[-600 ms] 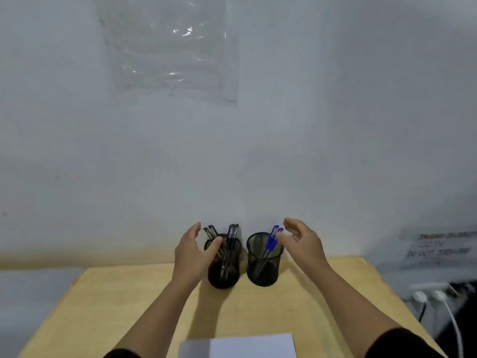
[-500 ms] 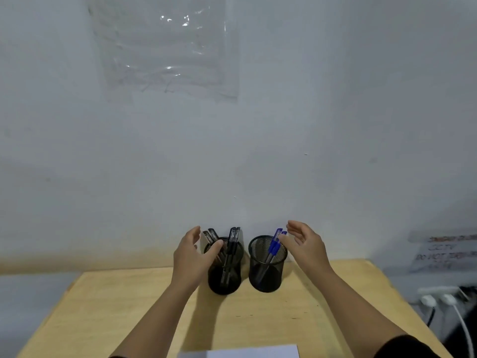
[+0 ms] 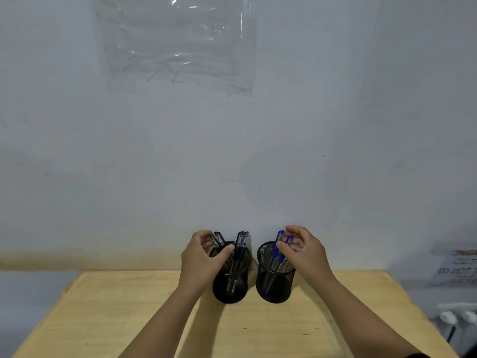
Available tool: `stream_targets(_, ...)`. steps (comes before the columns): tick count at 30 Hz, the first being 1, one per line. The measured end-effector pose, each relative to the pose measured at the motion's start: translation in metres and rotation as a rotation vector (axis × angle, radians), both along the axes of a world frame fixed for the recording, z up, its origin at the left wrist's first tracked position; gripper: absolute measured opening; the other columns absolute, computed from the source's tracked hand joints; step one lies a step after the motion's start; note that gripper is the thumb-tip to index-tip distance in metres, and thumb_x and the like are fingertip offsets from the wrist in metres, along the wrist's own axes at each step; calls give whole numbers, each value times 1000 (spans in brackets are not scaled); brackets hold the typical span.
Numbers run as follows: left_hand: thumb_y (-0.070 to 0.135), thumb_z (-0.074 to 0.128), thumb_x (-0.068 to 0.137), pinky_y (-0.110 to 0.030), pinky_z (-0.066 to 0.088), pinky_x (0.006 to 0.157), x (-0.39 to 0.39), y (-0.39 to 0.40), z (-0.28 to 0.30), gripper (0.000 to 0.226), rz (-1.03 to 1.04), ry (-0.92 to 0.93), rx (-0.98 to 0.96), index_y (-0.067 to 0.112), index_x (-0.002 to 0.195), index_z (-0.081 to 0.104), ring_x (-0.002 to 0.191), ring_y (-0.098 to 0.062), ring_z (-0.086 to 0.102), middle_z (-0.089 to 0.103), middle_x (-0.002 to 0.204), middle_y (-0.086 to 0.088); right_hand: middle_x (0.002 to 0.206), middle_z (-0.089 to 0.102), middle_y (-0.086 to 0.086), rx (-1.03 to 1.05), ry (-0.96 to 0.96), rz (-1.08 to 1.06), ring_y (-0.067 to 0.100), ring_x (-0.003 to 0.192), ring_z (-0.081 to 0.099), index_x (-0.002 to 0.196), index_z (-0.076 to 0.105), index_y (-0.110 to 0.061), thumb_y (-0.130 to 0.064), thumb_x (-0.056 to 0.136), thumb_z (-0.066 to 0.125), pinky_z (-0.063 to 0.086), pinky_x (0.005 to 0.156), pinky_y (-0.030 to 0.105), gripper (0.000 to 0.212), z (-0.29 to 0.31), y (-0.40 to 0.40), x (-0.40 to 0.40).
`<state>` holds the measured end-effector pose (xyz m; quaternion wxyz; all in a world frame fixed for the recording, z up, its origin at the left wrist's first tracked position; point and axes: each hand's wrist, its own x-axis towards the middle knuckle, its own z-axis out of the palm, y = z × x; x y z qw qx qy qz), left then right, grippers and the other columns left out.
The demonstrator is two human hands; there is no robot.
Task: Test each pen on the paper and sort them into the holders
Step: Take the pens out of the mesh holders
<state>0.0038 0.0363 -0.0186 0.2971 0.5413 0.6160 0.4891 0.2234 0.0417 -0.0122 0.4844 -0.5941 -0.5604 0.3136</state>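
Note:
Two black mesh holders stand side by side at the back of the wooden table (image 3: 103, 319). The left holder (image 3: 229, 288) has several black pens (image 3: 241, 244) standing in it. The right holder (image 3: 276, 285) has two blue pens (image 3: 280, 235). My left hand (image 3: 198, 259) curls round the black pens on the left side of that holder, thumb at its rim. My right hand (image 3: 307, 251) closes its thumb and fingers on the tops of the blue pens. The paper is out of view.
The holders stand close to a pale wall with a clear plastic sheet (image 3: 178, 40) taped high up. At the right, off the table, are a printed sign (image 3: 456, 267) and white plugs (image 3: 456, 315) in a socket strip.
Both hands have moved in from beside the holders and closed on the pen tops, left on black, right on blue. The view has tilted up, and the paper has dropped out of sight.

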Motion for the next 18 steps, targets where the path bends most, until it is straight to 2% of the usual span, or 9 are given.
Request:
stream_targets(4,39,79,67,-18,40,88,9,-1,6,63,-49,84,41,22,119,48,103,-5,53,56,110,9,109,63,-4,5,16,62,9,97,62,118,54,-18,-15,79,73,49,82,17,44,6,2,-15)
stream_targets(8,40,77,69,-18,41,86,24,2,12,65,-99,189,49,22,121,44,101,-7,53,54,106,11,106,61,-8,16,33,104,3,95,61,114,52,-20,-15,79,72,52,84,19,41,9,6,-29)
stream_targets(13,30,75,72,-7,38,60,39,4,12,53,-102,179,49,27,107,36,81,-7,56,57,91,7,103,62,-5,13,33,81,9,92,64,109,51,-21,-15,81,71,52,80,21,36,6,12,-38)
stream_targets(18,28,72,76,-12,36,54,47,8,12,49,-96,172,68,23,104,32,72,1,51,50,83,12,100,65,-4,15,35,80,12,88,67,107,49,-21,-14,78,73,56,79,28,38,4,13,-39)
